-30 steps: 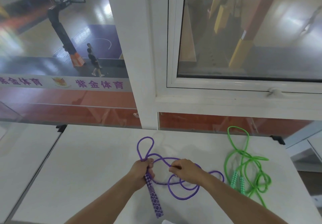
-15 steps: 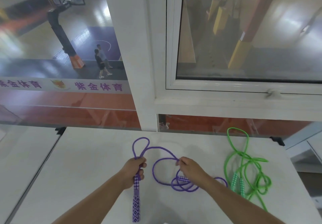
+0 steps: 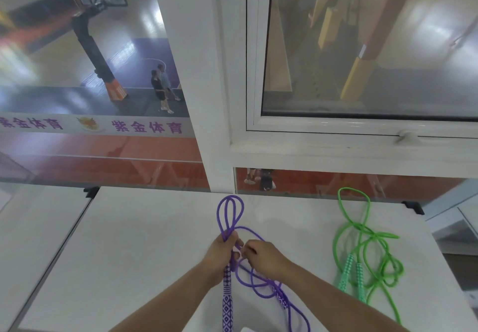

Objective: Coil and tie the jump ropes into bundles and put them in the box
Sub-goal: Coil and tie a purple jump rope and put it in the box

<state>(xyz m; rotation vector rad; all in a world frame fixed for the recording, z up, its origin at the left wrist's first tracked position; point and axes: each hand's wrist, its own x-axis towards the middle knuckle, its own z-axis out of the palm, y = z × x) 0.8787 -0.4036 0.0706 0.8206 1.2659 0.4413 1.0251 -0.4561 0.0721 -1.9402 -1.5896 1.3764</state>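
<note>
The purple jump rope (image 3: 254, 277) is held over the white bench (image 3: 144, 241), near its front edge. The left hand (image 3: 223, 254) is curled tight around the folded rope – two loops stick up past the fist, and a patterned handle (image 3: 227, 303) hangs down below it. The right hand (image 3: 263, 255) is brought in just beside the left, its fingers bent and pinching a strand. More purple loops are spread on the bench under the right forearm. The green jump rope (image 3: 362, 249) is left lying well apart, to the right.
</note>
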